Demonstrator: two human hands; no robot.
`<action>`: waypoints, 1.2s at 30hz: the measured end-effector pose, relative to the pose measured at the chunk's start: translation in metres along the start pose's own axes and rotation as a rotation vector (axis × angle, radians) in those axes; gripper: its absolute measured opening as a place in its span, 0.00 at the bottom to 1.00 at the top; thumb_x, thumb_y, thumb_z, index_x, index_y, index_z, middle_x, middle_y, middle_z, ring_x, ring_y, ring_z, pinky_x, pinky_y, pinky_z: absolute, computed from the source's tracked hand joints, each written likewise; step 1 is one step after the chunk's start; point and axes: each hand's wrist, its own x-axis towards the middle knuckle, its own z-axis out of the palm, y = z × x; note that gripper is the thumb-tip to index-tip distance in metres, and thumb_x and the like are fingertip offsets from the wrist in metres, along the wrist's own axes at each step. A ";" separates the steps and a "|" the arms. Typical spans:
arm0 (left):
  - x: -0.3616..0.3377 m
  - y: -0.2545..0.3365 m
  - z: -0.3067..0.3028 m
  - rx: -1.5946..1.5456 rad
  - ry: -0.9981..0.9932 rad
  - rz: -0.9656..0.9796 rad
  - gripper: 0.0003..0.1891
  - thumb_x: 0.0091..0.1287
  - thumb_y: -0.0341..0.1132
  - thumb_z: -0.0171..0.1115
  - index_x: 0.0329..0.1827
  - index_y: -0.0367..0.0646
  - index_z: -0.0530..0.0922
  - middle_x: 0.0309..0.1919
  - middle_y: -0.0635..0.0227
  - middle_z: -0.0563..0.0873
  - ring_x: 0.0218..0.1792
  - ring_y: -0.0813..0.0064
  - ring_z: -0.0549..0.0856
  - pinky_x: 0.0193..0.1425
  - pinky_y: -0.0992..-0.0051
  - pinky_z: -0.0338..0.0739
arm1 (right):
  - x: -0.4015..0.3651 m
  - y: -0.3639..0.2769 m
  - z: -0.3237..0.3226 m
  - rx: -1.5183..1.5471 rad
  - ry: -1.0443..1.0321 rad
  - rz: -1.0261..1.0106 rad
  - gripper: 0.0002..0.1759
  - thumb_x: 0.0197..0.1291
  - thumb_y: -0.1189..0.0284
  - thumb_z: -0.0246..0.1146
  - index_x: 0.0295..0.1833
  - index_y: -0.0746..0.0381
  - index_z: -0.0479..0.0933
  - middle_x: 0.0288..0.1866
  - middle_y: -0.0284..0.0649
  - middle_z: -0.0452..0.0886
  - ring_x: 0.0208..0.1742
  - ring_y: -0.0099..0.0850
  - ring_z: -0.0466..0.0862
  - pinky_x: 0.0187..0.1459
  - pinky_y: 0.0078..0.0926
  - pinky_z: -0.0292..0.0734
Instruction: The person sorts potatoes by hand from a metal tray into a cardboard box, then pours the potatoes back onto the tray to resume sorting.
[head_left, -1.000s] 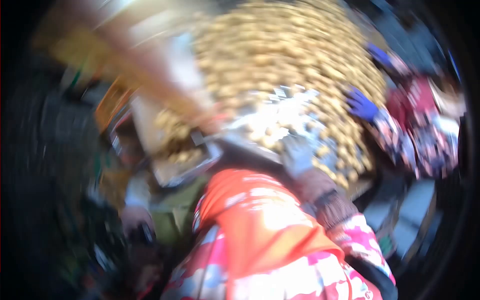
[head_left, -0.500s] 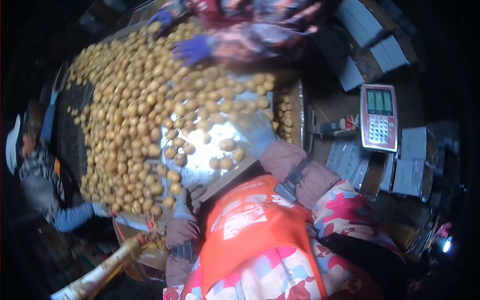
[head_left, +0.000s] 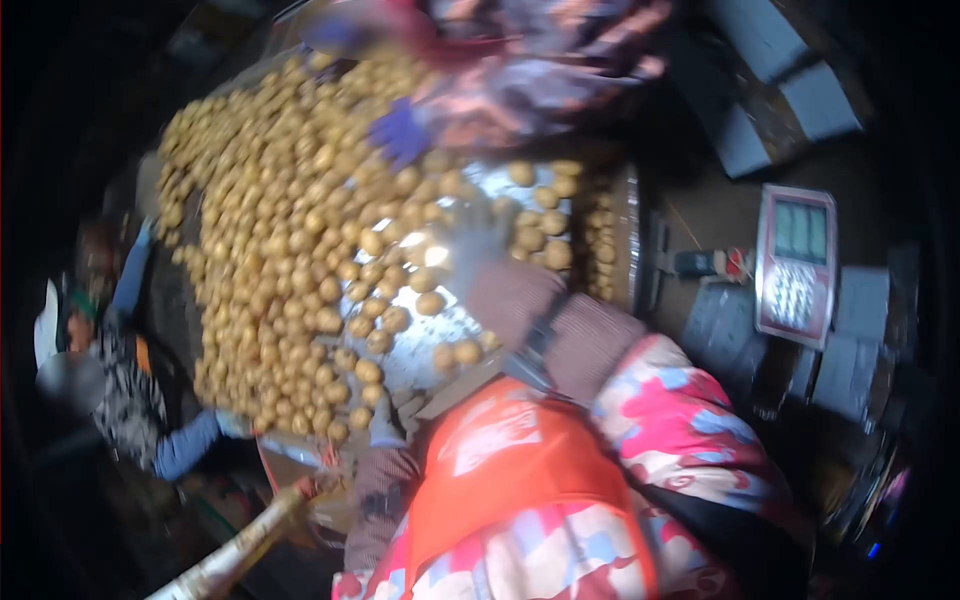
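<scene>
Potatoes (head_left: pixel 270 230) lie in a wide heap over a shiny metal tabletop (head_left: pixel 415 365). My right hand (head_left: pixel 475 240), in a pale grey glove and blurred by motion, reaches over the tabletop with its fingers stretched out among potatoes. No potato shows gripped in it. At the table's near edge is my left hand (head_left: pixel 387 422), gloved in grey, its thumb and fingers apart beside a few loose potatoes (head_left: pixel 368 370). Part of its palm is hidden.
Across the table, a co-worker's purple-gloved hand (head_left: pixel 400 132) rests at the heap. Another person (head_left: pixel 125 390) stands at the left. A scale display (head_left: pixel 796 262) and boxes (head_left: pixel 860 370) are at the right. A pale pole (head_left: pixel 235 545) juts up at lower left.
My right hand has moved left and farther over the tabletop, with potatoes now lying to its right. My left hand stays at the near edge. The whole view has shifted slightly.
</scene>
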 end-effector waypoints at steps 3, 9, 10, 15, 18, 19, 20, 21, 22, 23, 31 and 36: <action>0.004 -0.004 -0.009 -0.036 -0.101 -0.004 0.32 0.78 0.61 0.48 0.56 0.37 0.81 0.47 0.51 0.90 0.39 0.59 0.90 0.29 0.67 0.81 | -0.052 0.001 -0.008 0.069 -0.135 -0.458 0.40 0.61 0.49 0.63 0.79 0.44 0.64 0.84 0.44 0.55 0.83 0.53 0.51 0.75 0.74 0.35; -0.062 0.029 0.055 0.057 0.051 -0.053 0.33 0.80 0.59 0.42 0.57 0.33 0.80 0.47 0.46 0.89 0.43 0.53 0.88 0.41 0.65 0.83 | -0.029 0.066 -0.047 0.347 -0.252 -0.228 0.17 0.57 0.70 0.65 0.53 0.60 0.82 0.47 0.46 0.83 0.50 0.49 0.80 0.53 0.47 0.74; -0.069 0.034 0.062 0.043 0.062 -0.071 0.33 0.80 0.59 0.42 0.57 0.33 0.80 0.47 0.46 0.89 0.44 0.53 0.88 0.40 0.65 0.83 | -0.002 0.076 -0.054 0.209 -0.105 -0.258 0.18 0.59 0.68 0.65 0.55 0.60 0.81 0.49 0.47 0.83 0.52 0.49 0.80 0.53 0.48 0.75; -0.060 0.034 0.053 0.078 0.020 -0.040 0.31 0.80 0.56 0.43 0.56 0.33 0.80 0.48 0.45 0.88 0.42 0.53 0.89 0.40 0.64 0.82 | 0.148 0.068 -0.008 0.258 0.287 -0.162 0.26 0.64 0.55 0.63 0.63 0.55 0.77 0.58 0.48 0.80 0.61 0.47 0.79 0.60 0.47 0.72; -0.058 0.020 0.042 0.009 0.044 -0.015 0.29 0.80 0.54 0.44 0.56 0.33 0.80 0.48 0.46 0.88 0.41 0.52 0.89 0.38 0.63 0.83 | 0.157 -0.016 0.021 -0.117 0.335 -0.057 0.26 0.62 0.48 0.62 0.62 0.48 0.79 0.57 0.48 0.81 0.62 0.46 0.78 0.62 0.50 0.69; -0.053 0.010 0.040 -0.059 0.062 0.019 0.28 0.80 0.53 0.45 0.55 0.32 0.80 0.47 0.46 0.88 0.41 0.52 0.89 0.37 0.63 0.83 | 0.141 -0.036 0.031 -0.155 0.352 -0.094 0.26 0.61 0.46 0.62 0.60 0.46 0.80 0.56 0.47 0.81 0.62 0.46 0.78 0.62 0.51 0.69; -0.045 0.010 0.040 -0.130 0.067 0.068 0.27 0.80 0.52 0.46 0.55 0.32 0.80 0.47 0.47 0.88 0.40 0.52 0.90 0.36 0.63 0.83 | 0.124 -0.049 0.031 -0.065 0.275 -0.192 0.25 0.60 0.47 0.62 0.58 0.47 0.82 0.54 0.46 0.81 0.60 0.45 0.78 0.62 0.51 0.68; -0.042 0.019 0.042 -0.112 0.037 0.058 0.27 0.80 0.51 0.46 0.55 0.32 0.80 0.46 0.47 0.88 0.40 0.52 0.90 0.35 0.63 0.83 | 0.105 -0.057 0.026 0.017 0.201 -0.295 0.25 0.59 0.47 0.63 0.56 0.48 0.83 0.53 0.45 0.81 0.59 0.45 0.78 0.63 0.51 0.67; -0.047 0.024 0.043 -0.096 0.015 0.029 0.26 0.80 0.50 0.47 0.54 0.31 0.80 0.46 0.47 0.88 0.41 0.52 0.90 0.34 0.64 0.83 | 0.080 -0.061 0.021 0.052 0.167 -0.376 0.24 0.57 0.49 0.65 0.55 0.49 0.84 0.53 0.44 0.81 0.59 0.44 0.78 0.64 0.51 0.67; -0.048 0.021 0.042 -0.126 0.024 0.017 0.26 0.80 0.49 0.48 0.54 0.31 0.80 0.46 0.47 0.88 0.41 0.52 0.90 0.34 0.64 0.83 | 0.052 -0.063 0.017 0.091 0.119 -0.461 0.24 0.55 0.51 0.68 0.54 0.50 0.84 0.53 0.43 0.81 0.58 0.43 0.78 0.65 0.51 0.66; -0.035 0.012 0.025 -0.105 -0.024 0.012 0.25 0.80 0.50 0.47 0.55 0.34 0.80 0.46 0.51 0.89 0.38 0.57 0.88 0.34 0.66 0.79 | 0.017 -0.053 0.025 0.328 0.031 -0.529 0.26 0.50 0.53 0.74 0.55 0.51 0.85 0.60 0.40 0.80 0.66 0.39 0.74 0.73 0.53 0.55; -0.032 -0.003 0.042 -0.162 -0.210 0.202 0.22 0.80 0.47 0.50 0.62 0.38 0.78 0.55 0.56 0.85 0.55 0.59 0.86 0.57 0.67 0.83 | -0.008 -0.077 0.006 0.445 0.190 -0.657 0.24 0.50 0.55 0.76 0.52 0.52 0.86 0.62 0.41 0.78 0.71 0.43 0.69 0.71 0.52 0.58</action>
